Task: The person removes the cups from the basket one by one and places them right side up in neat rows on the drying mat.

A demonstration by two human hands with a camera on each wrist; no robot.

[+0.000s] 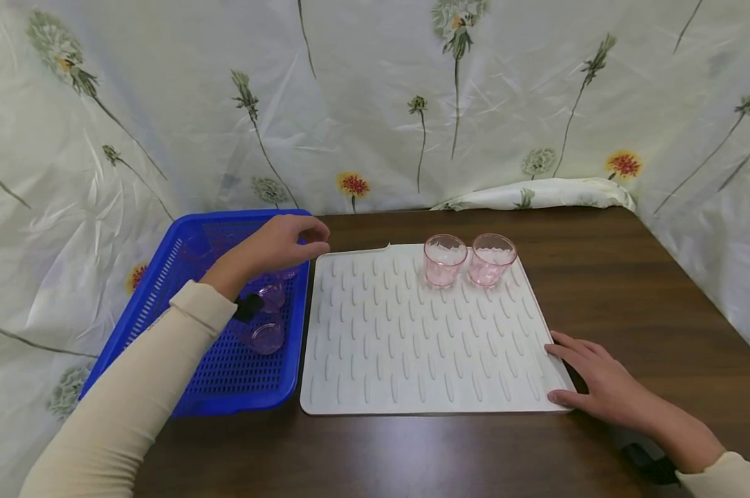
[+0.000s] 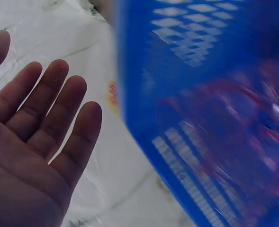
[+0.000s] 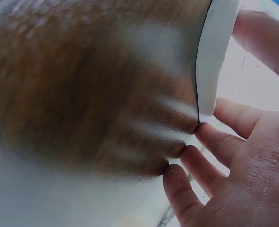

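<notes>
My left hand (image 1: 281, 243) is held over the right rim of a blue plastic basket (image 1: 290, 377), its fingers relaxed and nothing in them. Several clear pinkish glasses (image 1: 268, 337) lie in that basket, partly hidden by my forearm; the left wrist view shows them blurred. Two pink-tinted glasses, one (image 1: 445, 259) left of the other (image 1: 492, 259), stand upright and side by side at the far right of a white ridged mat (image 1: 412, 346). At the mat's right edge rests my right hand (image 1: 605, 380), fingertips touching the mat and the tabletop.
A dark brown wooden table (image 1: 649, 290) lies under everything. Flower-printed white cloth (image 1: 362, 104) hangs behind it and at both sides, with a bunched fold (image 1: 537, 194) along the table's back edge. The basket stands left of the mat, close to its edge.
</notes>
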